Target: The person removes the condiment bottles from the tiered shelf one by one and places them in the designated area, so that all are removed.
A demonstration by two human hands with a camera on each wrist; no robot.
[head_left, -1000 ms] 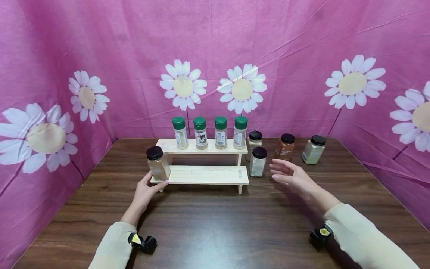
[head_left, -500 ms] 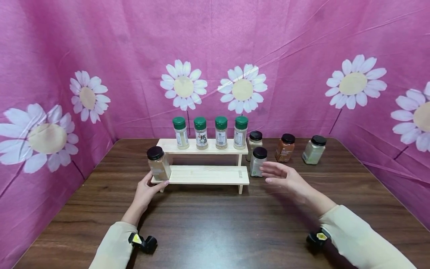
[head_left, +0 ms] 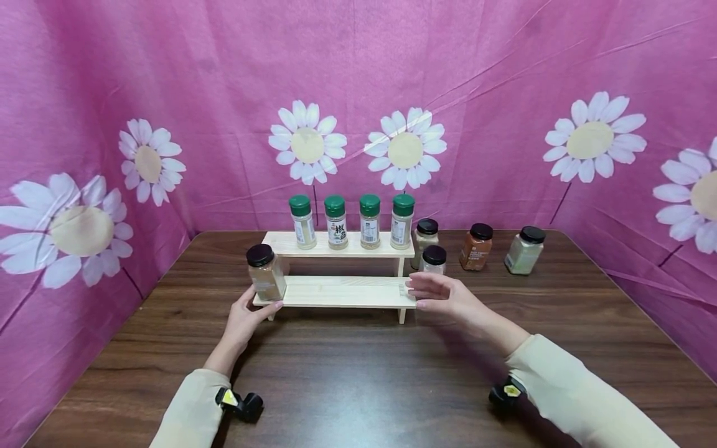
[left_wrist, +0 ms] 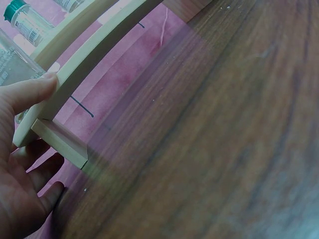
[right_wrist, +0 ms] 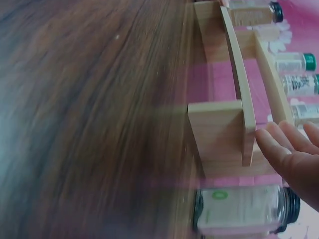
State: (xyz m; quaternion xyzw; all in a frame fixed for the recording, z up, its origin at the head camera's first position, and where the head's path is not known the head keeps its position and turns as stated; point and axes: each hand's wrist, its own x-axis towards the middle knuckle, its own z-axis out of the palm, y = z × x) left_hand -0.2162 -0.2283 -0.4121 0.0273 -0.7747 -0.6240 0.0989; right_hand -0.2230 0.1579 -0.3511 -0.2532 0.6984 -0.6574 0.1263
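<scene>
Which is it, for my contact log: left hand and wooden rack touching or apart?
Touching: the left wrist view shows the left hand with its thumb on the rack.

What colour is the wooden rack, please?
The rack is pale beige, clearest in the head view.

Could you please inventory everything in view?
Rack: 1, pale wood, centre
Table: 1, brown, underneath
Green-capped jars: 4, clear, upper tier
Brown jar: 1, black-lidded, lower tier, left
White jar: 1, black-lidded, right of rack
Beige jar: 1, black-lidded, behind white jar
Red-brown jar: 1, black-lidded, farther right
Pale green jar: 1, black-lidded, rightmost
Backdrop: 1, pink, white flowers, behind
Wrist cameras: 2, black, wrists
Sleeves: 2, cream, forearms
Left hand: 1, gripping lower tier
Right hand: 1, lower tier's right end
</scene>
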